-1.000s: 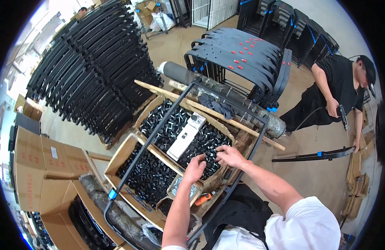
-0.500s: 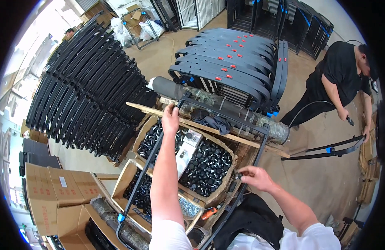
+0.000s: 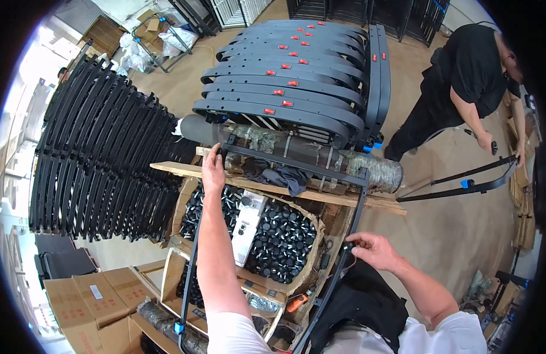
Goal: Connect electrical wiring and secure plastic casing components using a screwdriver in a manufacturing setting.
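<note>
A black tubular metal frame lies across the bench in front of me, blue clips on its lower side. My left hand is closed around its far left corner. At the frame's right bar, my right hand is pinched on a small black-capped screw, its cap mostly hidden by the fingertips. Between the bars sits a cardboard bin of black-capped screws. A white metal box with a few screws on it rests across this bin.
Wrapped rollers and a wooden plank lie behind the bins. Beyond are stacked grey curved frames; black frames stand left. An orange-handled tool lies near me. A co-worker handles another frame on the right.
My view has shifted, so the stacks sit further left. My right hand has brought the black-capped screw against the frame's right bar; my left hand stays at the far corner.
</note>
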Demonstrator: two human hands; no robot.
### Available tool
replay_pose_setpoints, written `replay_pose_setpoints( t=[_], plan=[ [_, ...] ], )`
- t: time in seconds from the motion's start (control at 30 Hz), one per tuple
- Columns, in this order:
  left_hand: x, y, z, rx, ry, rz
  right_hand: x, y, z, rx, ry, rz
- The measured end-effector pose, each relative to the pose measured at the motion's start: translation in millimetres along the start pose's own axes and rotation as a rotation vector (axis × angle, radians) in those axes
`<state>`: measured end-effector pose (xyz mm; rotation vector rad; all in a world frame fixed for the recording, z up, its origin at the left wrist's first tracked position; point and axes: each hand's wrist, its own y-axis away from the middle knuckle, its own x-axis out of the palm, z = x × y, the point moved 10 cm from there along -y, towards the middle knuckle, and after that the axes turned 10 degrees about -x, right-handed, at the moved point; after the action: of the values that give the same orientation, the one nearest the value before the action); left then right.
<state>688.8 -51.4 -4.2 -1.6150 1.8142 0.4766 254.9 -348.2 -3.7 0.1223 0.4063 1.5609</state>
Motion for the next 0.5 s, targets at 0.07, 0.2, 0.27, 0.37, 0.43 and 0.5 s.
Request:
replay_pose_setpoints(
  t=[0.07, 0.2, 0.27, 0.37, 0.43, 0.5],
  plan=[
    [-6.7, 2.0, -0.5, 0.031, -0.020, -0.008, -8.5, -12.6, 17.7, -0.132, 0.176, -0.023],
    [-15.5, -7.1, 21.4, 0.049, -0.038, -0.058, -27.6, -35.6, 47.3, -0.236, 0.306, -0.118],
    [-6.6, -9.7, 29.4, -0.084, 0.027, -0.075, -48.7, -45.1, 56.3, -0.261, 0.415, -0.184],
    [-6.6, -15.0, 33.7, 0.001, 0.109, -0.079, -73.7, -57.8, 63.5, -0.277, 0.526, -0.274],
    [-8.8, -12.6, 46.2, -0.076, 0.219, -0.100, -86.0, -68.0, 61.0, -0.271, 0.586, -0.280],
    [-5.4, -15.0, 61.5, -0.130, 0.331, -0.111, -91.0, -74.7, 61.8, -0.290, 0.665, -0.260]
  ],
)
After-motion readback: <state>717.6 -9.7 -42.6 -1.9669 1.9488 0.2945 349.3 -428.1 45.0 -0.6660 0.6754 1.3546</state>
